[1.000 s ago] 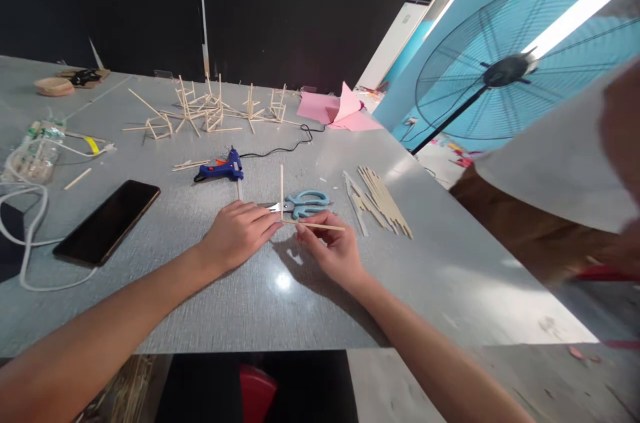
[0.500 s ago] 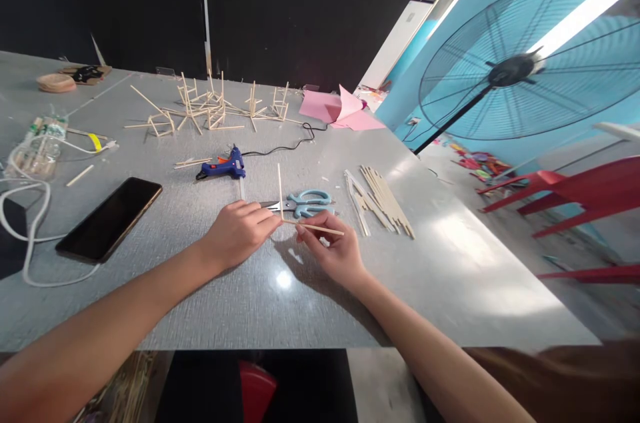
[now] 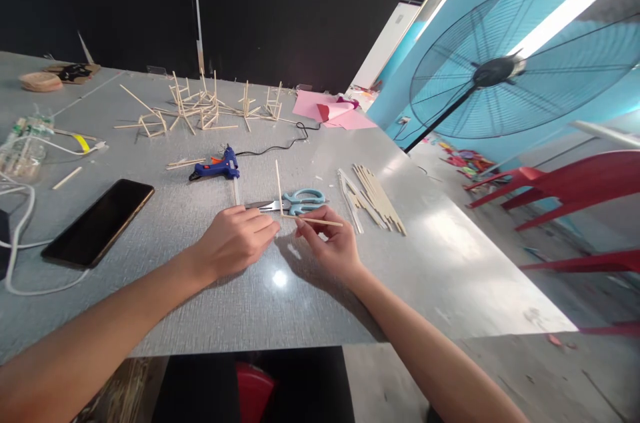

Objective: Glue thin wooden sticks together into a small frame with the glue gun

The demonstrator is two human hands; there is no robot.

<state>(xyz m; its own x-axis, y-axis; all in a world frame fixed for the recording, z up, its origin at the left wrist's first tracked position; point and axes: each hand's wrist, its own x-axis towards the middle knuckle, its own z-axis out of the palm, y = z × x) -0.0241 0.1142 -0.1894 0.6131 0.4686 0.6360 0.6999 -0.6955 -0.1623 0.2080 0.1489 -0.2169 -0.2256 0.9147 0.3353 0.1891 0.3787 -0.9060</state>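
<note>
My right hand (image 3: 330, 243) pinches a thin wooden stick (image 3: 325, 221) between thumb and fingers. At its left end a second stick (image 3: 279, 183) rises, so the two form an L. Left of that corner, my left hand (image 3: 240, 239) is closed, its fingertips close to the joint; the hand's underside is hidden. Behind the sticks lie scissors (image 3: 306, 201) with light blue handles, blades pointing left. A blue glue gun (image 3: 217, 166) lies beyond my left hand, a clear glue stick at its back end.
Several loose wooden sticks (image 3: 380, 196) lie to the right beside clear glue sticks (image 3: 350, 203). Stick frames (image 3: 200, 106) stand at the back, near pink paper (image 3: 310, 105). A phone (image 3: 100, 223) and white cable (image 3: 23, 276) lie left. A large fan (image 3: 497, 73) and red chairs (image 3: 590, 189) stand beyond the table.
My left fingertips have drawn slightly away from the corner of the joined sticks. My right hand keeps its pinch. The whole view has shifted a little.
</note>
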